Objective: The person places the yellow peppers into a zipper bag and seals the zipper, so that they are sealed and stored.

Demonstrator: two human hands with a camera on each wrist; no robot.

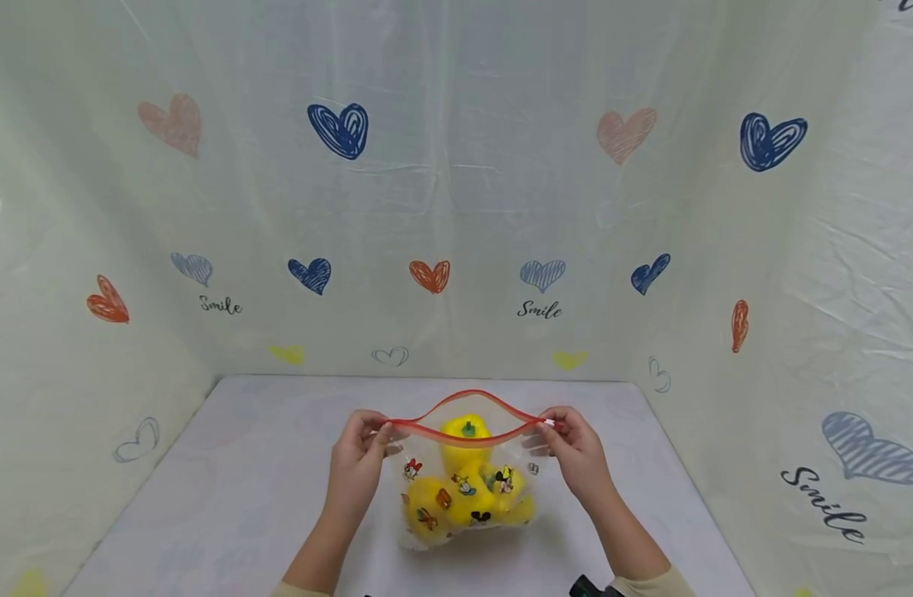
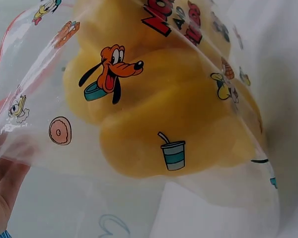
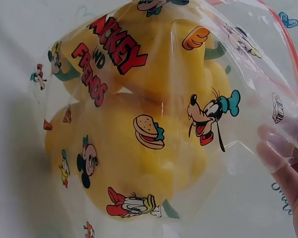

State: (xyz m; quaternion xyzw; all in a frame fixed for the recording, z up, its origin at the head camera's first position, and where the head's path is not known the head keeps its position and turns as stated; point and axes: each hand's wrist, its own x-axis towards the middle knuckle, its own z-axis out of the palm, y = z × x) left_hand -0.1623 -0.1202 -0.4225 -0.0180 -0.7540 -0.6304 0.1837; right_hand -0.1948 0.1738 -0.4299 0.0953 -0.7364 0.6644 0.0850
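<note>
A clear zip bag (image 1: 471, 391) with a red zip edge and printed cartoon figures hangs between my hands, its mouth parted. Several yellow bell peppers (image 1: 465, 452) with green stems fill it; the topmost sits just below the mouth. My left hand (image 1: 356, 468) pinches the left end of the red edge between thumb and fingers. At the opposite end, beside the white slider (image 1: 549, 423), my right hand (image 1: 579, 464) pinches the edge too. Both wrist views show the peppers bunched behind the clear film (image 3: 238, 163), with fingertips of the left hand (image 2: 5, 191) showing through it.
Beneath the bag lies a white-covered table (image 1: 262, 464). Pale curtains (image 1: 441, 191) printed with hearts and "Smile" enclose it at the back and both sides. A small dark object (image 1: 590, 587) shows by the right sleeve (image 1: 661, 583) at the lower edge.
</note>
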